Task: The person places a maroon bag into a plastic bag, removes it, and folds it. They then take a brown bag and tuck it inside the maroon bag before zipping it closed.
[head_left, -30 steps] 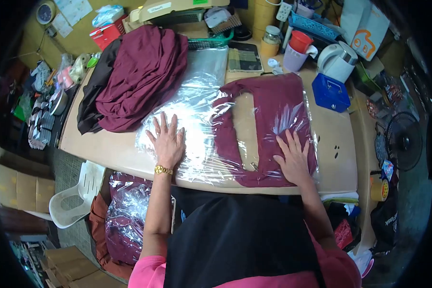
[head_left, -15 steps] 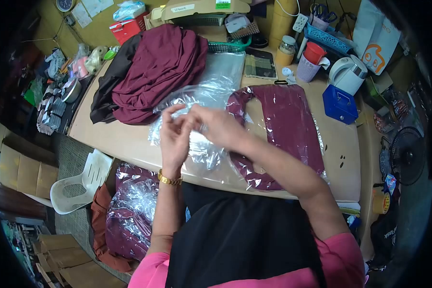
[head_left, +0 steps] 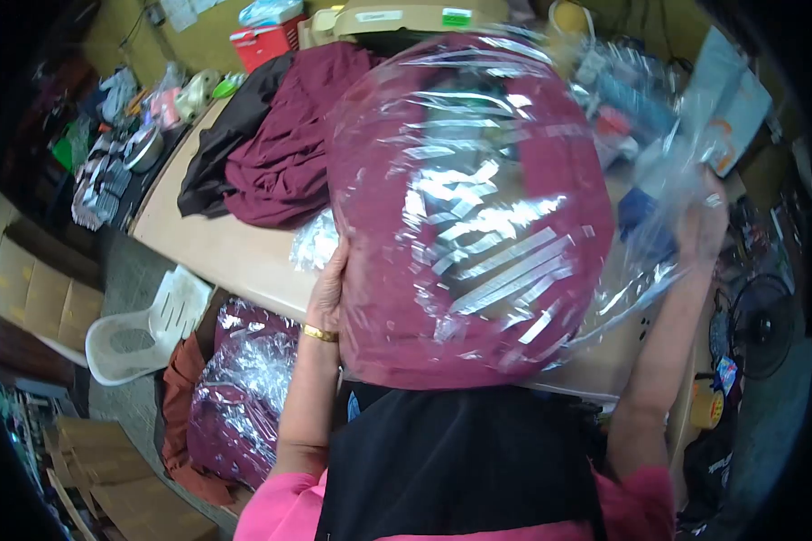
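Note:
A maroon folded fabric piece (head_left: 379, 298) in a clear plastic bag (head_left: 492, 216) is raised in front of me, above the table. Its middle shows through as a gap streaked with glare. My left hand (head_left: 331, 284) grips the left edge, fingers partly hidden behind it. Out to the right, my right hand (head_left: 702, 221) is closed on the loose, gathered end of the bag, blurred by motion. Behind on the left of the table lies a heap of maroon cloth (head_left: 284, 153) beside black cloth (head_left: 221, 176). A bit of clear plastic (head_left: 314, 243) shows near my left hand.
The table (head_left: 244, 257) runs under the bag. A white plastic chair (head_left: 144, 329) and several wrapped maroon bundles (head_left: 244, 397) are at the lower left. A red box (head_left: 262, 45) stands at the back, a blue cash box (head_left: 645, 221) behind the bag, a fan (head_left: 762, 325) at right.
The bagged maroon piece, flat on the table before, is now lifted. My hands, close together earlier, have moved apart: left to its left edge, right out to the bag's end.

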{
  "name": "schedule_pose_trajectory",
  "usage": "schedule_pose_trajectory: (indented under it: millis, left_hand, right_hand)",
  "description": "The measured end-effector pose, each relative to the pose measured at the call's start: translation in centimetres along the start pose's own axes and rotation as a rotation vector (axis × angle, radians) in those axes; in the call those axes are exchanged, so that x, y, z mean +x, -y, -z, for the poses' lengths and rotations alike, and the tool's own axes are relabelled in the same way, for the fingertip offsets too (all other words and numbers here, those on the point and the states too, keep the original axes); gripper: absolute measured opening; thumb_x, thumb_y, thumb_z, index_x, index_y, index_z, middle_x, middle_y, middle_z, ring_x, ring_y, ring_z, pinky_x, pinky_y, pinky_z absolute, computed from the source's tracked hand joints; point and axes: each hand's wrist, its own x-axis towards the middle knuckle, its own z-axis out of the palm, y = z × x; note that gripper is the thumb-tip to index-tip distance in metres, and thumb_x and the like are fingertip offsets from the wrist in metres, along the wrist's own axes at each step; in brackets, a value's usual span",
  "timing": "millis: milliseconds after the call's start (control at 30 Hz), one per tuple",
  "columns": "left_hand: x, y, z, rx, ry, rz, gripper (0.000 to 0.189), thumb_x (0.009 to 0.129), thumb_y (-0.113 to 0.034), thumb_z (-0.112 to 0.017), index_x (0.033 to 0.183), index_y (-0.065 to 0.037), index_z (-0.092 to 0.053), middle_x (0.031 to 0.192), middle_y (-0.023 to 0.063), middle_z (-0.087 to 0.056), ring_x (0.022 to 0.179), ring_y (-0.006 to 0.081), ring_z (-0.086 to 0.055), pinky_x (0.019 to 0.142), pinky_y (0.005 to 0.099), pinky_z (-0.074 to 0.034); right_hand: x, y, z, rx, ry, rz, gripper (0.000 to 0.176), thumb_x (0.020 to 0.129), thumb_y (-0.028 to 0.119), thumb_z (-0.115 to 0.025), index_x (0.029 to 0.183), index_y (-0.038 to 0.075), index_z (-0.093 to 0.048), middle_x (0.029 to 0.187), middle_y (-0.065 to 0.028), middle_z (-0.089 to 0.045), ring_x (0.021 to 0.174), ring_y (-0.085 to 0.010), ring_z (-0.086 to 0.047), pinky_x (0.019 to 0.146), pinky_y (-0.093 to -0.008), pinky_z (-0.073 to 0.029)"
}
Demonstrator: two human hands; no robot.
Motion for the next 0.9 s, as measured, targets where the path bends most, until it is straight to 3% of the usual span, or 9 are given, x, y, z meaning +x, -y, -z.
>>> schedule_pose_trajectory:
  millis: [100, 167, 233, 333, 433, 600, 800, 867, 900]
  left_hand:
    - [-1.8, -2.4, 0.4, 0.806, -0.235, -0.236, 0.088, 0.087, -0.01, -0.07, 0.156, -0.01, -0.016, 0.145, 0.024, -0.042, 0.131, 0.0287, -0.046, 0.101, 0.0417, -0.047]
    - [-2.9, -2.5, 6.0, 1.479, -0.475, -0.354, 0.087, 0.085, -0.02, -0.074, 0.155, -0.007, -0.023, 0.146, 0.0227, -0.043, 0.132, 0.0269, -0.046, 0.11, 0.0376, -0.038]
    - [-4.8, -2.9, 8.1, 1.462, -0.178, -0.446, 0.056, 0.086, -0.018, -0.071, 0.139, -0.006, -0.054, 0.139, 0.0113, -0.056, 0.129, 0.021, -0.049, 0.109, 0.034, -0.037]
    - [-10.7, -5.1, 7.9, 1.317, -0.334, -0.46, 0.034, 0.086, -0.009, -0.067, 0.12, -0.006, -0.069, 0.114, 0.0085, -0.071, 0.106, 0.015, -0.063, 0.095, 0.0279, -0.046]
    - [-21.4, -9.2, 8.6, 1.236, -0.759, -0.412, 0.035, 0.085, -0.009, -0.07, 0.12, -0.005, -0.069, 0.11, 0.0071, -0.071, 0.095, 0.0133, -0.066, 0.085, 0.0259, -0.051]
    - [-42.3, -9.2, 11.1, 0.93, -1.211, -0.9, 0.054, 0.081, -0.004, -0.072, 0.131, 0.008, -0.055, 0.127, 0.0132, -0.062, 0.114, 0.0189, -0.059, 0.1, 0.032, -0.045]
    - [-54.8, -5.5, 15.6, 1.169, -1.472, -0.358, 0.048, 0.078, -0.01, -0.076, 0.124, -0.005, -0.065, 0.127, 0.012, -0.063, 0.113, 0.0223, -0.061, 0.1, 0.0319, -0.045]
    - [-55.6, -5.1, 23.1, 1.542, -1.683, 0.261, 0.07, 0.076, -0.035, -0.08, 0.138, -0.014, -0.056, 0.148, 0.0211, -0.044, 0.132, 0.0327, -0.048, 0.107, 0.0473, -0.039]
    - [-51.1, -5.1, 21.6, 1.632, -1.902, 0.26, 0.081, 0.075, -0.048, -0.078, 0.144, -0.019, -0.047, 0.155, 0.0221, -0.028, 0.14, 0.0382, -0.033, 0.108, 0.0576, -0.032]
  right_hand:
    - [-5.1, -8.7, 8.1, -0.477, -0.342, -0.297, 0.033, 0.094, 0.029, -0.065, 0.119, 0.007, -0.058, 0.104, -0.0026, -0.059, 0.09, -0.011, -0.057, 0.062, -0.0266, -0.047]
    - [-7.3, -11.4, 7.7, -0.764, -0.087, -0.495, 0.03, 0.089, 0.016, -0.066, 0.115, 0.004, -0.057, 0.094, -0.0015, -0.058, 0.077, -0.0095, -0.055, 0.06, -0.0258, -0.044]
    - [-5.9, -13.7, 5.2, -0.751, 0.027, -0.543, 0.023, 0.086, 0.012, -0.068, 0.105, 0.008, -0.056, 0.078, 0.003, -0.053, 0.059, -0.0055, -0.049, 0.05, -0.0205, -0.038]
    - [-3.4, -13.9, -5.0, -0.775, 0.238, -0.303, 0.019, 0.089, 0.013, -0.067, 0.105, 0.009, -0.058, 0.08, 0.0049, -0.051, 0.066, -0.0021, -0.046, 0.055, -0.0182, -0.036]
    - [-2.9, -15.3, -15.8, -0.821, 0.479, -0.204, 0.017, 0.087, 0.011, -0.067, 0.102, 0.005, -0.062, 0.085, 0.0026, -0.054, 0.072, -0.0049, -0.046, 0.062, -0.0211, -0.038]
    - [-7.6, -24.5, -34.3, -0.572, 0.912, -0.306, 0.019, 0.083, 0.006, -0.065, 0.101, -0.003, -0.067, 0.085, -0.0049, -0.065, 0.072, -0.0119, -0.061, 0.067, -0.0271, -0.05]
    - [-14.8, -41.5, -42.3, -0.615, 1.254, -0.245, 0.022, 0.079, 0.004, -0.066, 0.1, 0.0, -0.07, 0.085, -0.0149, -0.07, 0.076, -0.0239, -0.069, 0.074, -0.0372, -0.053]
    - [-17.6, -44.8, -42.8, -1.063, 1.403, 0.002, 0.026, 0.078, 0.001, -0.065, 0.103, 0.005, -0.069, 0.124, -0.0193, -0.06, 0.106, -0.035, -0.062, 0.086, -0.0426, -0.052]
    - [-19.1, -44.6, -44.0, -1.165, 1.443, 0.247, 0.033, 0.079, 0.008, -0.067, 0.113, 0.008, -0.066, 0.135, -0.0185, -0.051, 0.118, -0.0369, -0.054, 0.093, -0.0463, -0.049]
